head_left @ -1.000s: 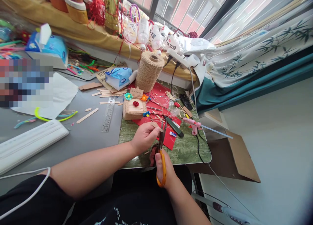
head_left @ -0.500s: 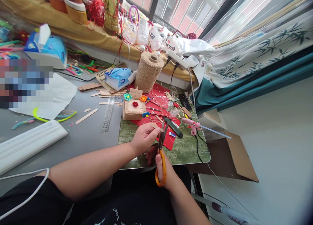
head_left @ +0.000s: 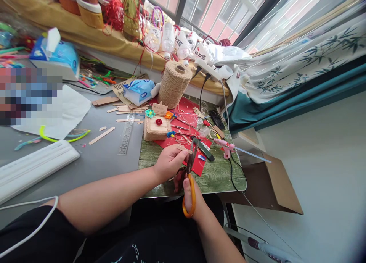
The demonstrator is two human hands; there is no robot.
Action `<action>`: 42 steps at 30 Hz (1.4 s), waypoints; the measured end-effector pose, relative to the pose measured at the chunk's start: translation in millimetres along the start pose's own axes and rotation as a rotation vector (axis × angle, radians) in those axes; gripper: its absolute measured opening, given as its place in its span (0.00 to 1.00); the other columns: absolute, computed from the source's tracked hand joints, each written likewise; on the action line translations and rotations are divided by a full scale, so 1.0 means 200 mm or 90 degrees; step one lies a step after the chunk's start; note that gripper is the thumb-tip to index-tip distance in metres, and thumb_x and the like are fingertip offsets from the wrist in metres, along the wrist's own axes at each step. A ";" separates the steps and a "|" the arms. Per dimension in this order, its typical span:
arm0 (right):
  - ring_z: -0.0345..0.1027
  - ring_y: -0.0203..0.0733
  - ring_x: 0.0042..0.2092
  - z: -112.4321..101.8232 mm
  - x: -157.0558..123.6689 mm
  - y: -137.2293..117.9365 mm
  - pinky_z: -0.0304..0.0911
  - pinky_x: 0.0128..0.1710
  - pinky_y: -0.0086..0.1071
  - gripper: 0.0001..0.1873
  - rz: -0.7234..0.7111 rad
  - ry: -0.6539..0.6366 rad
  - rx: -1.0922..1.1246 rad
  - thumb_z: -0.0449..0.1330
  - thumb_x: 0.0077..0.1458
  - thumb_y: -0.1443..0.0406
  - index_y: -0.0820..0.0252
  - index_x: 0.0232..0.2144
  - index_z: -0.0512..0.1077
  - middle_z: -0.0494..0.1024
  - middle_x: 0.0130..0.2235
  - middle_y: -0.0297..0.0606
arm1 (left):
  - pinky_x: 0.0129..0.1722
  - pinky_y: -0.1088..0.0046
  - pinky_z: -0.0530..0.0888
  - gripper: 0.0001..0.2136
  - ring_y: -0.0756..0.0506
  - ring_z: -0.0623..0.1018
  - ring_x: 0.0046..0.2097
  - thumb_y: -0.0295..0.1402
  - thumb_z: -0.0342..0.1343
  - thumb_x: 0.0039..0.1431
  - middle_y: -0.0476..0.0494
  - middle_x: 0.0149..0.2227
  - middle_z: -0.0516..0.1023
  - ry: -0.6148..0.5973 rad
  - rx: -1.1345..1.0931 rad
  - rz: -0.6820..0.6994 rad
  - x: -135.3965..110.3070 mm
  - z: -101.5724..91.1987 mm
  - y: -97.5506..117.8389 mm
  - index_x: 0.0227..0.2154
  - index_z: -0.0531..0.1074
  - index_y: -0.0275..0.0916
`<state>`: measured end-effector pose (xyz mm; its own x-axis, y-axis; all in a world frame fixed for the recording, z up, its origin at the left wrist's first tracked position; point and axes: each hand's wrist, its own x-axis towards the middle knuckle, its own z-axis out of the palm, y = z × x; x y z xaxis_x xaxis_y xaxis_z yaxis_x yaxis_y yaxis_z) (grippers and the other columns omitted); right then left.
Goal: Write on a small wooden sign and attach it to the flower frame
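Between the thumb and fingers of my left hand (head_left: 169, 162) is a small wooden craft stick (head_left: 185, 150), partly hidden by the fingers. My right hand (head_left: 192, 196) is wrapped round the orange handle of a pair of scissors (head_left: 191, 164), whose blades point up and stand apart around the stick's right end. Just beyond my left hand sits a twine-wrapped box (head_left: 156, 132) with a red rose (head_left: 158, 121) and other coloured flowers on its top. Right of the blades lies a dark green utility knife (head_left: 206, 151) on red card (head_left: 197, 167).
A big twine spool (head_left: 175, 83) stands behind the box, near a blue tissue pack (head_left: 138, 91). A pink glue gun (head_left: 225, 146) with its cord lies by the table's right edge. A clear ruler (head_left: 126, 135) and loose craft sticks (head_left: 101, 136) lie left, beside a white keyboard (head_left: 37, 171).
The scissor blades have spread a little wider near the stick's end. Both hands stay almost where they were, and the rest of the table looks the same.
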<state>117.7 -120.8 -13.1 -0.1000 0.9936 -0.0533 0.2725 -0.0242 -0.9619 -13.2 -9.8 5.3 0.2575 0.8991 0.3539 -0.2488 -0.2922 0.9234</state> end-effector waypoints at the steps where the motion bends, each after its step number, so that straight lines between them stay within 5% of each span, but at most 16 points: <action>1: 0.64 0.44 0.30 0.00 0.00 0.01 0.66 0.30 0.38 0.27 0.001 0.011 -0.007 0.45 0.69 0.40 0.54 0.37 0.66 0.68 0.33 0.38 | 0.41 0.72 0.74 0.18 0.49 0.79 0.35 0.34 0.51 0.70 0.46 0.30 0.80 0.001 -0.004 -0.002 0.00 0.00 0.00 0.23 0.74 0.38; 29: 0.61 0.38 0.25 -0.07 0.00 0.01 0.60 0.25 0.31 0.21 0.073 0.008 -0.025 0.51 0.69 0.47 0.57 0.37 0.66 0.67 0.25 0.31 | 0.39 0.72 0.77 0.18 0.48 0.80 0.34 0.35 0.52 0.68 0.46 0.28 0.80 -0.002 -0.064 -0.060 0.01 0.01 -0.04 0.22 0.75 0.38; 42: 0.54 0.33 0.19 -0.11 0.00 -0.01 0.58 0.19 0.27 0.23 0.163 0.007 0.113 0.56 0.65 0.42 0.54 0.34 0.61 0.59 0.21 0.23 | 0.38 0.70 0.74 0.17 0.48 0.78 0.33 0.35 0.52 0.67 0.46 0.27 0.79 0.002 -0.104 -0.087 0.03 0.00 -0.02 0.21 0.72 0.38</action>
<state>138.8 -118.5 -4.3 -0.0391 0.9537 -0.2983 0.1168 -0.2921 -0.9492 -10.5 -4.2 3.6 0.2957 0.9279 0.2269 -0.3602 -0.1117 0.9262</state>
